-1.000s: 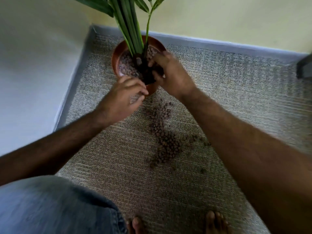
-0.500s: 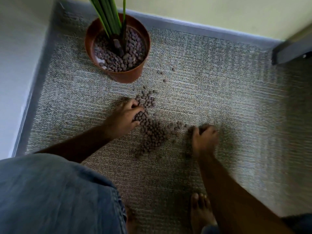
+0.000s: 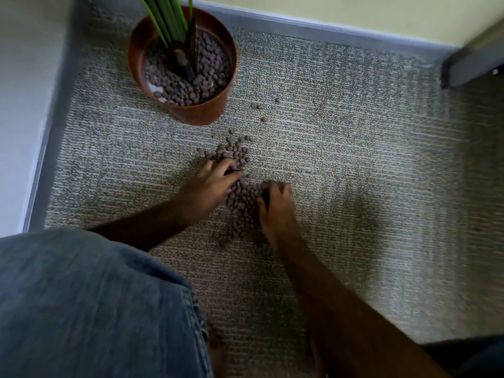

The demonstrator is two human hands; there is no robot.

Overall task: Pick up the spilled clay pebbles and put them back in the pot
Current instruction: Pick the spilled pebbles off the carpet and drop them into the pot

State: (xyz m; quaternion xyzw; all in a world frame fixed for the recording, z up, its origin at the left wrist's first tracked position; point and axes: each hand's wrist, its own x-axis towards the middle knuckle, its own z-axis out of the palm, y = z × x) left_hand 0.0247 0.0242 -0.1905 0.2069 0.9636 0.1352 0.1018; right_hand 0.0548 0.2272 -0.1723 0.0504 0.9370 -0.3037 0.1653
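Observation:
A terracotta pot stands at the carpet's far left corner, with green plant stems and brown clay pebbles inside. A heap of spilled clay pebbles lies on the carpet in front of the pot. A few strays lie to the pot's right. My left hand rests on the heap's left side, fingers apart and touching pebbles. My right hand presses against the heap's right side with its fingers curled down. Whether it holds any pebbles is hidden.
The grey woven carpet meets a grey skirting board at the far wall and a white wall on the left. A dark furniture edge juts in at the upper right. My jeans-clad knee fills the lower left.
Both hands left the pot and came down to the carpet. Over the last half second the right hand slid left against the heap, and the pebbles are bunched tighter between the hands.

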